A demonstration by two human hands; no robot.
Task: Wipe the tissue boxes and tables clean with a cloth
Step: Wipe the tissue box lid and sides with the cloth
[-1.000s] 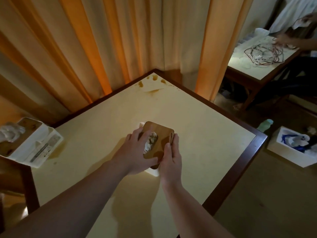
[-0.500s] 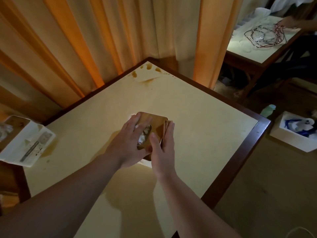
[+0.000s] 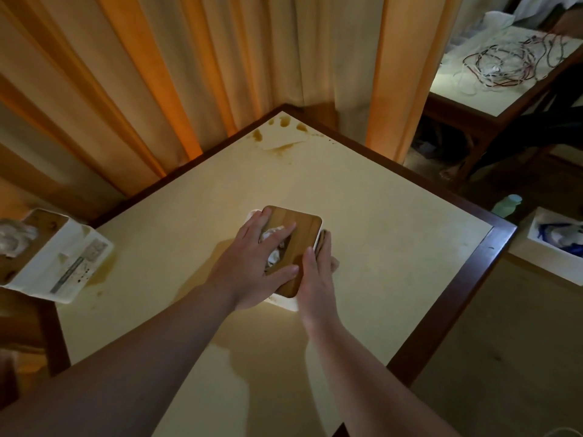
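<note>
A white tissue box (image 3: 285,302) with a wooden lid (image 3: 299,227) stands in the middle of the cream table (image 3: 394,234). My left hand (image 3: 252,266) rests flat on the lid, its fingers spread over the tissue opening. My right hand (image 3: 317,275) presses straight-fingered against the box's right side, with a thin brownish cloth (image 3: 322,241) between palm and box. Brown stains (image 3: 280,137) mark the table's far corner. A second white tissue box (image 3: 63,263) stands at the table's left edge, with a brown stain (image 3: 102,272) beside it.
Orange curtains (image 3: 157,74) hang close behind the table. To the right, another table (image 3: 473,74) carries tangled cables, and a person is beside it. A white box (image 3: 555,244) and a pale green bottle (image 3: 506,206) are on the floor at right.
My left hand's fingers have spread further across the lid. My right hand has stayed pressed on the box's right side, shifting slightly along it. The view has tilted a little.
</note>
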